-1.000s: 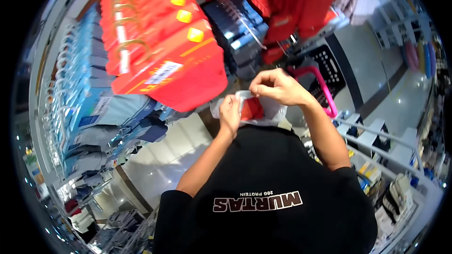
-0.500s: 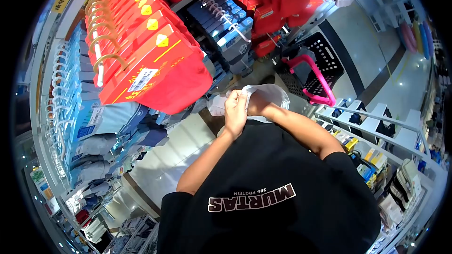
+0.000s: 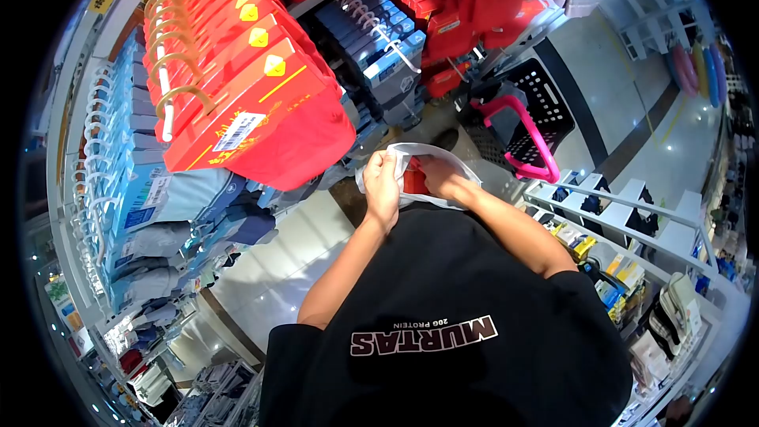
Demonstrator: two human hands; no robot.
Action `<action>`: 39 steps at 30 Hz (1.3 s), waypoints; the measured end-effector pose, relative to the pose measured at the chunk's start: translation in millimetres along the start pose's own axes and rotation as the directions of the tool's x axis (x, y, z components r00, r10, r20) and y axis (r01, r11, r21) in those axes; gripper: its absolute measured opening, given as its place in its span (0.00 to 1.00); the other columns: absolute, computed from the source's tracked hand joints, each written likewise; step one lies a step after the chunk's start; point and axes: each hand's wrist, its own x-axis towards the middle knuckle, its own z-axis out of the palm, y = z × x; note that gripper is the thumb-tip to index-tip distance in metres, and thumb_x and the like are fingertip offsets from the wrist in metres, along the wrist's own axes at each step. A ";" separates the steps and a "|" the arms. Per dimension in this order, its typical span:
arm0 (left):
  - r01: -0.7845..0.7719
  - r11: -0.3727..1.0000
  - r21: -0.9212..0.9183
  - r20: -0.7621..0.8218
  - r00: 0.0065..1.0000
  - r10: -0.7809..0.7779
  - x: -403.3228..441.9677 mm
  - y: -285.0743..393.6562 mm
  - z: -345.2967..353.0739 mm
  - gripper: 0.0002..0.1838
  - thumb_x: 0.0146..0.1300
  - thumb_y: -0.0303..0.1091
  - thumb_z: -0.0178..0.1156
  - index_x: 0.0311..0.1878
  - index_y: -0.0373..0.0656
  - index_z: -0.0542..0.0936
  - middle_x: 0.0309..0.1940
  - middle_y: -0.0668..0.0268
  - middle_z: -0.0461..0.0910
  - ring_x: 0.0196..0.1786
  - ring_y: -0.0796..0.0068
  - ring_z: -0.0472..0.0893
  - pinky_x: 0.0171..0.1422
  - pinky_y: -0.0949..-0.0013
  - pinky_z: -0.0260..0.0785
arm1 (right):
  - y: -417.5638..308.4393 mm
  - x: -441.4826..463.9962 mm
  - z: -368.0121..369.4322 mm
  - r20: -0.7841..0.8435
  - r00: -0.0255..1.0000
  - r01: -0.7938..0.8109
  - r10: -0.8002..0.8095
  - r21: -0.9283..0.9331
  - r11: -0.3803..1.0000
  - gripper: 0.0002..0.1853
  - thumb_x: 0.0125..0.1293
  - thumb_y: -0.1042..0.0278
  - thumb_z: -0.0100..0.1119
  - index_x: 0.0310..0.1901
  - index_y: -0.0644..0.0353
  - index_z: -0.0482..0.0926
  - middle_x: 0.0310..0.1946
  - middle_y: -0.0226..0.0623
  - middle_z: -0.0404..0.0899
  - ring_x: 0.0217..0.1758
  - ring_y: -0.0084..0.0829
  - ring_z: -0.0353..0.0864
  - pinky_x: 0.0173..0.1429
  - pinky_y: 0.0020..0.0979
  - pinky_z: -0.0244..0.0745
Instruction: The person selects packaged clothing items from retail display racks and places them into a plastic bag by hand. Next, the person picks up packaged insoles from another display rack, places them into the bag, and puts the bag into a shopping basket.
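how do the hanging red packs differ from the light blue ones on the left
The red packs have red card with red cloth below, while the light blue packs have blue card with grey or bluish cloth. The red packs carry yellow marks near the top edge; the light blue packs show none that I can see. Both hang in rows, with a white label on the front.

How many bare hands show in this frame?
2. The left hand pinches the rim of the white bag; the right hand is at its mouth, beside the red item inside, fingers partly hidden.
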 end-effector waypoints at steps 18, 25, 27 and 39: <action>-0.033 0.984 0.174 -0.090 0.995 0.049 16.7 -10.5 -15.9 0.13 0.76 0.36 0.47 0.37 0.41 0.75 0.27 0.76 0.71 0.27 0.90 0.65 0.30 0.80 0.58 | -26.9 -90.0 -114.2 -0.341 0.936 0.333 -0.082 0.790 0.514 0.25 0.55 0.73 0.73 0.54 0.66 0.73 0.46 0.33 0.79 0.48 0.22 0.78 0.55 0.25 0.74; -0.024 0.991 0.132 -0.114 0.993 0.039 8.5 -9.1 -17.2 0.12 0.76 0.35 0.48 0.36 0.42 0.75 0.25 0.77 0.68 0.26 0.89 0.62 0.29 0.79 0.56 | -73.3 -75.2 -163.3 -0.591 0.799 0.599 -0.111 0.766 0.233 0.16 0.69 0.69 0.61 0.54 0.67 0.75 0.47 0.35 0.81 0.48 0.23 0.81 0.56 0.28 0.77; -0.076 0.973 0.216 -0.110 0.989 0.101 9.1 -14.5 -25.3 0.12 0.75 0.33 0.48 0.35 0.41 0.75 0.27 0.75 0.70 0.32 0.86 0.65 0.37 0.78 0.59 | -84.3 -67.1 -171.2 -0.674 0.729 0.667 -0.125 0.657 0.350 0.16 0.71 0.65 0.58 0.54 0.67 0.74 0.48 0.36 0.80 0.49 0.25 0.79 0.57 0.28 0.73; -0.115 0.968 0.223 -0.178 0.972 0.156 -5.2 -23.3 -17.6 0.11 0.70 0.35 0.55 0.40 0.36 0.79 0.32 0.68 0.77 0.36 0.79 0.70 0.44 0.72 0.64 | -206.5 -13.2 -224.5 -0.950 0.267 0.924 -0.160 0.206 0.321 0.19 0.75 0.56 0.51 0.52 0.67 0.70 0.44 0.36 0.76 0.48 0.23 0.73 0.54 0.27 0.70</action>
